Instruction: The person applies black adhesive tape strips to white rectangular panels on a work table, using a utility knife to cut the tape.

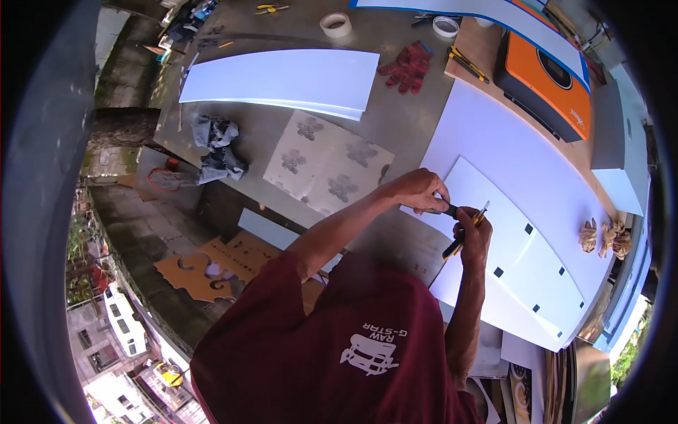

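My left hand is closed, its fingertips pinching one end of a short black strip, perhaps tape. My right hand is wrapped around a yellow-and-black utility knife, its blade end pointing up and away. The thumb and fingertips of that hand also meet the strip's other end. Just right of both hands lies a white curved panel with several small black squares along it. Beneath that panel is a larger white sheet.
A stained board, stacked white panels, a red glove and masking tape lie on the table. Another yellow cutter is beside an orange-and-black box. Crumpled brown paper sits at the right.
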The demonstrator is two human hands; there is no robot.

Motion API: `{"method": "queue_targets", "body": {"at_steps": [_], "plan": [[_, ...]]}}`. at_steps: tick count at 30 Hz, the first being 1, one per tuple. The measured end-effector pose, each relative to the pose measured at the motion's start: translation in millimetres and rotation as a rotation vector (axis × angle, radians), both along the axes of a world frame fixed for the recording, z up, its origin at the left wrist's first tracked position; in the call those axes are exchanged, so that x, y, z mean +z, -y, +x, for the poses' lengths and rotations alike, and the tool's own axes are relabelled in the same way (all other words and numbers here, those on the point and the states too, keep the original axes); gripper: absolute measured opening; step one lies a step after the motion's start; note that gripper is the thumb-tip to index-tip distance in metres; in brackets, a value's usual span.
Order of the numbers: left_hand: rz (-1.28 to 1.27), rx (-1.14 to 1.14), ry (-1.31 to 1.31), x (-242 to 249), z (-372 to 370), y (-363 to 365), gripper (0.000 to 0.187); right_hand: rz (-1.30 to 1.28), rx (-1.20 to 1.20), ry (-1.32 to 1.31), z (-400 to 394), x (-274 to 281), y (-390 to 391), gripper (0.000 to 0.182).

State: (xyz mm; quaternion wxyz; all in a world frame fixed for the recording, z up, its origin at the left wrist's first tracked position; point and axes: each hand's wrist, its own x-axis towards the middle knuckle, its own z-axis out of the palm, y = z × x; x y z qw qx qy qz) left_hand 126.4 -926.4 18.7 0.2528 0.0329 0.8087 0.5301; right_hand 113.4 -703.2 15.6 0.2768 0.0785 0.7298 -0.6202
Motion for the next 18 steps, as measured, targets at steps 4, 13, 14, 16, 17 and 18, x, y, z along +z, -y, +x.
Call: {"method": "queue_targets", "body": {"at_steps": [4, 13, 14, 16, 17, 18], "plan": [[-0.048, -0.051, 0.081, 1, -11, 0, 0.036, 0.037, -0.017, -0.014, -4, -5, 1, 0.023], [-0.141, -0.095, 0.170, -4, -20, 4, 0.035, -0.004, -0.063, 0.082, -2, -27, -10, 0.018], [-0.121, -0.092, 0.176, -5, -24, 5, 0.035, 0.022, -0.055, 0.088, -5, -27, -10, 0.019], [-0.145, -0.094, 0.178, -6, -33, 7, 0.034, 0.052, -0.040, 0.088, -14, -26, -7, 0.020], [-0.187, -0.102, 0.173, -9, -40, 8, 0.033, 0.061, -0.034, 0.081, -20, -27, -6, 0.020], [-0.228, -0.110, 0.167, -11, -47, 9, 0.033, 0.070, -0.028, 0.074, -26, -29, -5, 0.021]]}}
